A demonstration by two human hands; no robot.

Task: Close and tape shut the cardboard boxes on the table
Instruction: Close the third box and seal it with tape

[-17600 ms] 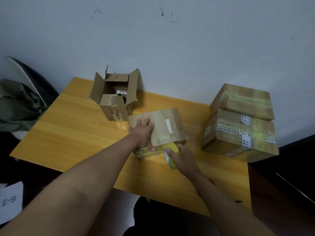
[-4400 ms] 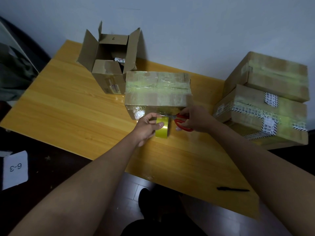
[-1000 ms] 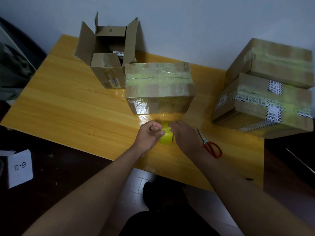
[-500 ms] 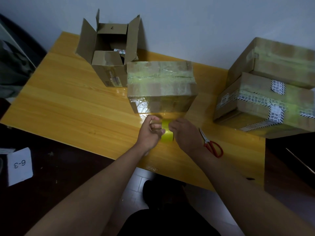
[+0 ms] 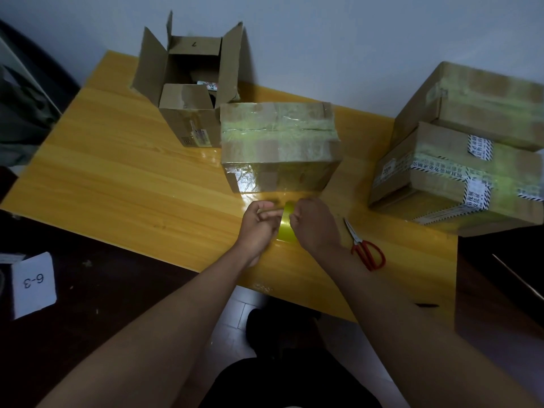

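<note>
The wooden tabletop [image 5: 123, 184] carries everything, pushed against a pale wall. Largest on it is the stack of two sealed boxes [image 5: 459, 160] at the right edge, set aside there, probably because they are finished. In the middle sits the taped box [image 5: 279, 145], its top seam covered by a band of yellowish tape and its near face glossy with more; it lies just beyond the hands, within easy reach for a further strip. Behind it and to the left, touching or nearly touching its corner, stands the open box [image 5: 191, 92] with its flaps up (something small lies inside, too dim to identify); by the look of things it is the one job left.

Near the front edge the scissors [image 5: 365, 245] lie flat with red handles toward the person, just right of the right forearm, parked where a cut can be made quickly.

Smallest is the tape roll [image 5: 286, 223], held upright between both hands just above the tabletop. The left hand [image 5: 259, 225] curls round its left side to steady it; the right hand [image 5: 315, 222] has its fingers bent onto the roll's upper rim, seemingly picking for the loose end, though no freed end is visible.
</note>
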